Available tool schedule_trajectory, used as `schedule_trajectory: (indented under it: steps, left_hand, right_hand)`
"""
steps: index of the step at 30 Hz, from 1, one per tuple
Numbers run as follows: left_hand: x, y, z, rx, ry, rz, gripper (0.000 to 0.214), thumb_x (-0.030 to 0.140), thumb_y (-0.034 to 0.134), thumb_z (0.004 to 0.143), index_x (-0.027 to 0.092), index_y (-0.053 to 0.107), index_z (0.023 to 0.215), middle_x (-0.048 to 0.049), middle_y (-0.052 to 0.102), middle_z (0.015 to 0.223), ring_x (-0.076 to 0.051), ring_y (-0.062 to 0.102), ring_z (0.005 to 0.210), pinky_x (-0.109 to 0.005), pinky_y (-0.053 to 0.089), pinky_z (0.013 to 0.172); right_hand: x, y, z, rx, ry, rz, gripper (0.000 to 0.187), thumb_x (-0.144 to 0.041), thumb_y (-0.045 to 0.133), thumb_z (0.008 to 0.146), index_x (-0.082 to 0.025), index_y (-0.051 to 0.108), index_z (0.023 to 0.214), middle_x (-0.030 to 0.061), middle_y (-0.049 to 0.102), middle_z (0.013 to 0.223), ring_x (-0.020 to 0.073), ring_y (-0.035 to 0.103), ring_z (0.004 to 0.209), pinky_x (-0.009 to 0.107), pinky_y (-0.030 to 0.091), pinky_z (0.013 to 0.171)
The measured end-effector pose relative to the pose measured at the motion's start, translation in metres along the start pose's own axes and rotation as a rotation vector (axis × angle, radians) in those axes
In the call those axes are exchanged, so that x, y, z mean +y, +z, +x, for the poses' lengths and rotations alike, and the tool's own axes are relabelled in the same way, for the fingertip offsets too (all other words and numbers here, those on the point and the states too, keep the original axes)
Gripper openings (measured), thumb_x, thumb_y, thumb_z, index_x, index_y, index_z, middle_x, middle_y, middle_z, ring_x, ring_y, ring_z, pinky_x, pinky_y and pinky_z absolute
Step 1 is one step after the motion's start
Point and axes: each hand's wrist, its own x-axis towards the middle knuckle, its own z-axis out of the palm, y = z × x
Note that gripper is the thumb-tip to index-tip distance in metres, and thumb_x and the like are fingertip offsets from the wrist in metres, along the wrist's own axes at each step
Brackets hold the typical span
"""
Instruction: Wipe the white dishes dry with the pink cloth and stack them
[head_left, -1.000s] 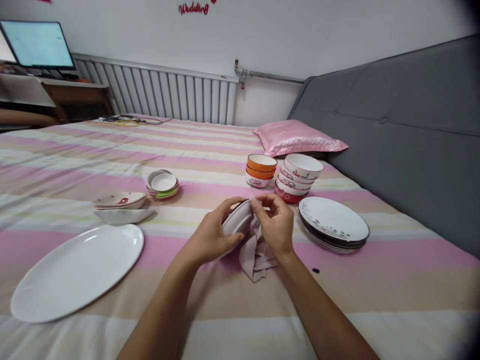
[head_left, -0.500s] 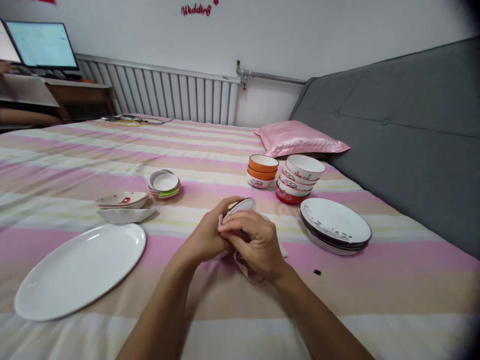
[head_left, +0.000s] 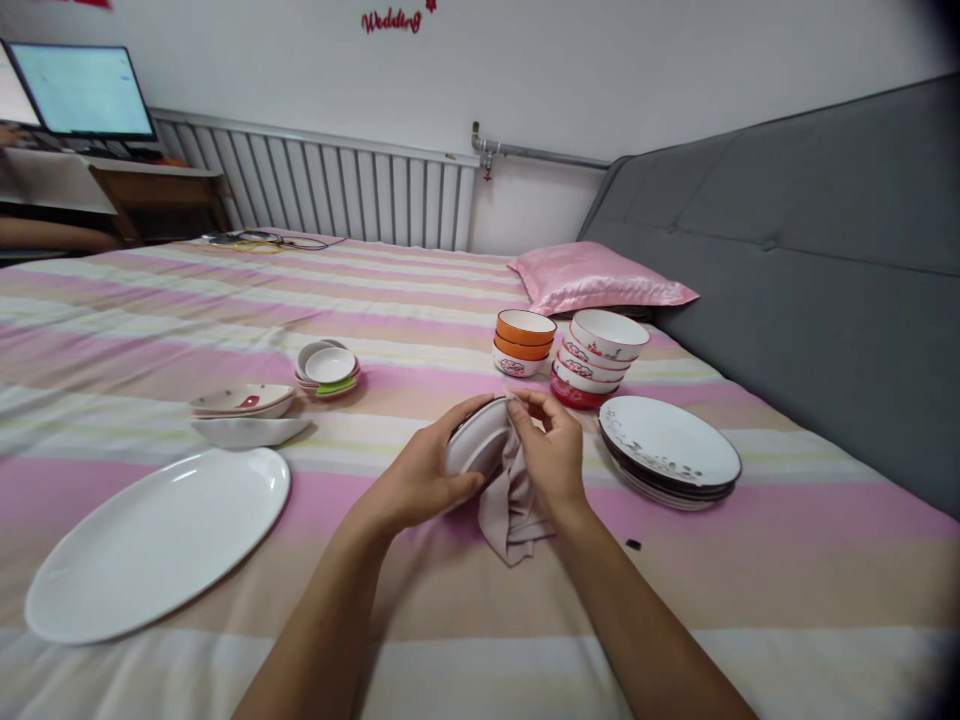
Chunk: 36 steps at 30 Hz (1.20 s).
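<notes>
A white plate with a dark rim (head_left: pixel 474 447) is tilted up in front of me, its underside partly showing. My left hand (head_left: pixel 429 468) grips its left edge, thumb across the near face. My right hand (head_left: pixel 553 445) pinches a pale pink cloth (head_left: pixel 511 510) against the plate's upper right rim, and the cloth's loose end hangs down toward the bedspread. To the right of my hands lies a stack of dark-rimmed plates (head_left: pixel 671 440) with a floral pattern.
Stacked orange and white bowls (head_left: pixel 523 338) stand beyond my hands, beside taller stacked bowls (head_left: pixel 604 350). On the left are an oval platter (head_left: pixel 161 545), boat-shaped dishes (head_left: pixel 244 402) and small saucers (head_left: pixel 330 366). A small black object (head_left: pixel 634 545) lies right. Someone's leg (head_left: pixel 56 234) shows far left.
My right hand has moved from across the plate's face to its upper right rim, taking the cloth along. More of the plate's underside and the hanging cloth now shows.
</notes>
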Motion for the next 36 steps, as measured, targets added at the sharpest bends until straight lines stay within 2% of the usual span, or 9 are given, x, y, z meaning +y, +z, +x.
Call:
schedule_trajectory:
  steps: [6,11,14,19,23,28,32,36]
  left_hand:
    - [-0.001,-0.001,0.001,0.025,-0.013,0.045,0.067,0.018,0.058,0.07,0.02,0.035,0.133,-0.005,0.043,0.137,-0.021,0.041,0.125,-0.032,0.033,0.104]
    - [-0.004,-0.001,0.001,0.043,0.0,0.07,0.065,0.016,0.057,0.071,0.02,0.035,0.132,-0.0053,0.043,0.137,-0.021,0.041,0.124,-0.033,0.033,0.104]
    - [-0.008,-0.001,0.001,0.062,0.017,0.081,0.067,0.014,0.057,0.069,0.021,0.035,0.132,-0.0056,0.044,0.136,-0.022,0.042,0.123,-0.034,0.033,0.104]
    - [-0.013,-0.001,0.003,0.094,0.025,0.049,0.07,0.011,0.058,0.066,0.02,0.035,0.132,-0.007,0.045,0.135,-0.023,0.044,0.121,-0.037,0.036,0.102]
    - [-0.012,-0.002,0.002,0.117,-0.009,0.02,0.071,0.009,0.057,0.063,0.019,0.036,0.131,-0.0078,0.046,0.133,-0.023,0.045,0.12,-0.038,0.037,0.101]
    - [-0.01,-0.004,0.001,0.109,-0.05,-0.026,0.071,0.009,0.057,0.063,0.017,0.036,0.13,-0.0082,0.048,0.13,-0.023,0.048,0.116,-0.035,0.041,0.097]
    - [-0.013,-0.005,0.001,0.089,-0.015,-0.037,0.074,0.007,0.058,0.06,0.016,0.035,0.13,-0.0081,0.047,0.13,-0.022,0.049,0.115,-0.033,0.041,0.096]
    - [-0.014,-0.005,0.001,0.089,-0.027,-0.037,0.076,0.006,0.058,0.059,0.016,0.035,0.131,-0.0079,0.048,0.129,-0.022,0.05,0.113,-0.031,0.043,0.094]
  right_hand:
    - [0.021,0.001,0.004,0.03,0.212,0.114,0.027,-0.038,0.061,0.072,-0.015,0.063,0.087,0.0052,0.065,0.084,0.0167,0.058,0.078,0.033,0.046,0.076]
    - [0.023,0.001,0.003,0.046,0.203,0.093,0.023,-0.035,0.062,0.071,-0.015,0.061,0.083,0.0044,0.064,0.081,0.0155,0.057,0.074,0.031,0.046,0.072]
    - [0.015,0.003,0.001,0.019,0.123,0.038,0.021,-0.034,0.061,0.073,-0.015,0.061,0.083,0.004,0.064,0.08,0.015,0.057,0.073,0.029,0.046,0.071]
    - [-0.007,0.006,-0.007,-0.114,-0.046,-0.043,0.017,-0.033,0.059,0.078,-0.017,0.062,0.085,0.0038,0.064,0.083,0.0147,0.059,0.075,0.027,0.048,0.068]
    - [-0.021,0.006,-0.013,-0.205,-0.238,-0.139,0.009,-0.027,0.058,0.079,-0.02,0.064,0.082,0.0031,0.064,0.086,0.0152,0.059,0.082,0.027,0.048,0.072]
    - [-0.031,0.006,-0.018,-0.405,-0.458,-0.204,0.009,-0.019,0.059,0.08,-0.023,0.066,0.083,0.0017,0.066,0.085,0.0154,0.058,0.086,0.031,0.046,0.081]
    - [-0.033,0.007,-0.021,-0.53,-0.529,-0.25,0.012,-0.019,0.057,0.081,-0.024,0.067,0.086,0.0015,0.065,0.087,0.0152,0.057,0.085,0.031,0.046,0.079]
    - [-0.032,0.008,-0.024,-0.535,-0.523,-0.266,0.013,-0.02,0.057,0.082,-0.025,0.068,0.087,0.002,0.064,0.086,0.0152,0.056,0.084,0.031,0.046,0.078]
